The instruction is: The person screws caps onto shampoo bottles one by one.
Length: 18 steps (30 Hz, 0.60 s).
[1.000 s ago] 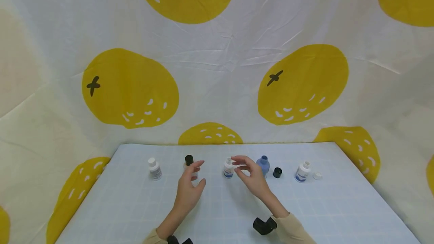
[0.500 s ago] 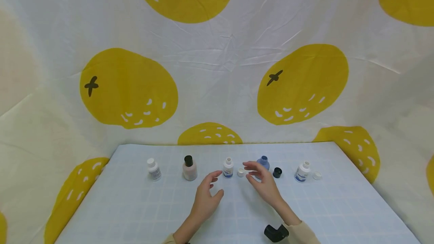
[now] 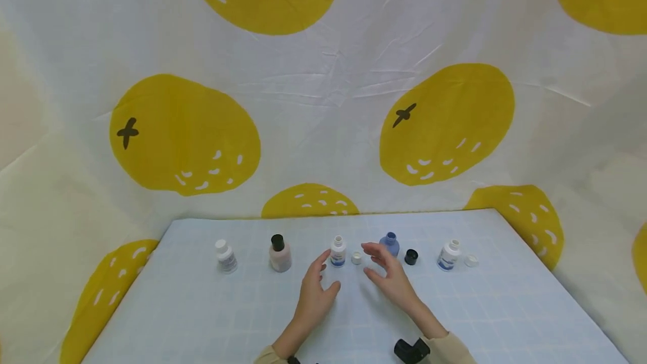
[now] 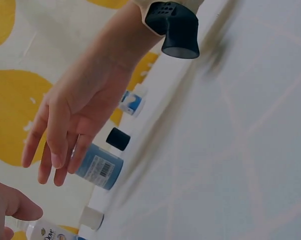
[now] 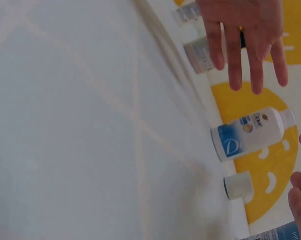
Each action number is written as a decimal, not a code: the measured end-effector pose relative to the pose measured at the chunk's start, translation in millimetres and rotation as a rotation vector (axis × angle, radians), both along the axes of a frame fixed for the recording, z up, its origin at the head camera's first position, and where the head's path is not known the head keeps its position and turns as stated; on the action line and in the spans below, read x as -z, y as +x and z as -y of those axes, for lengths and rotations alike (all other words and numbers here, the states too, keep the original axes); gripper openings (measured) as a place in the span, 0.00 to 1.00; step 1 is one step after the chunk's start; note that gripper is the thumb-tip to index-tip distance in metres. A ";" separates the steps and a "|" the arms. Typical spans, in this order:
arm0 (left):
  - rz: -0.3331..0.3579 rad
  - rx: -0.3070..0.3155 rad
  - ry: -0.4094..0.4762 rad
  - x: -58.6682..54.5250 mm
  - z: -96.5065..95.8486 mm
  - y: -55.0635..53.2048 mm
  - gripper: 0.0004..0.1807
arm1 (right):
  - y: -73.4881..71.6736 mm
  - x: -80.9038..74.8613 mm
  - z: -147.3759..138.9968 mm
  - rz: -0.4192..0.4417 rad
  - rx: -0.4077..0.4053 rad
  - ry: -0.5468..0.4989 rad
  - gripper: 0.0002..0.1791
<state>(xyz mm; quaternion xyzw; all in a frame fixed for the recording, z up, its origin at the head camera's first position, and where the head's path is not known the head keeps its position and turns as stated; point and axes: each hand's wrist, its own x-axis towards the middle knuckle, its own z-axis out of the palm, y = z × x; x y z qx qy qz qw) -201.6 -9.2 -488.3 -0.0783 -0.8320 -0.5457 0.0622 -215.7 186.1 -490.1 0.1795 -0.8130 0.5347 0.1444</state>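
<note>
A small white Dove bottle [image 3: 338, 251] with a blue lower label stands uncapped mid-table. Its white cap [image 3: 356, 258] sits on the table just to its right. My left hand [image 3: 314, 299] is near the bottle's front left, fingers relaxed and holding nothing. On the other side, my right hand [image 3: 393, 282] hovers with loosely bent fingers in front of the uncapped blue bottle [image 3: 389, 243], partly hiding it. The right wrist view shows the Dove bottle [image 5: 253, 132] upright between both hands, with a gap to the left fingers [image 5: 257, 75].
Left of the hands stand a pinkish bottle with a black cap [image 3: 280, 254] and a capped white bottle [image 3: 226, 256]. To the right are a loose black cap [image 3: 411, 256], an uncapped white bottle [image 3: 449, 255] and another white cap [image 3: 472, 260]. A fruit-print cloth [image 3: 318, 128] hangs behind the table.
My left hand has moved right, from in front of the black-capped bottle to the Dove bottle. My right hand has drawn back rightward from that bottle, and the white cap beside it shows.
</note>
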 end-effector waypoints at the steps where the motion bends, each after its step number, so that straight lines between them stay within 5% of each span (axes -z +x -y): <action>1: 0.013 -0.012 0.003 1.6 -1.0 -2.1 0.34 | 0.0 1.6 0.1 -0.001 -0.001 0.008 0.27; 12: 0.082 -0.065 0.058 15.2 -3.9 -21.7 0.33 | -1.0 3.4 10.8 0.194 -0.001 0.024 0.33; 18: 0.061 -0.052 0.079 18.5 -4.3 -36.7 0.32 | -8.2 4.9 15.2 0.223 0.027 0.035 0.33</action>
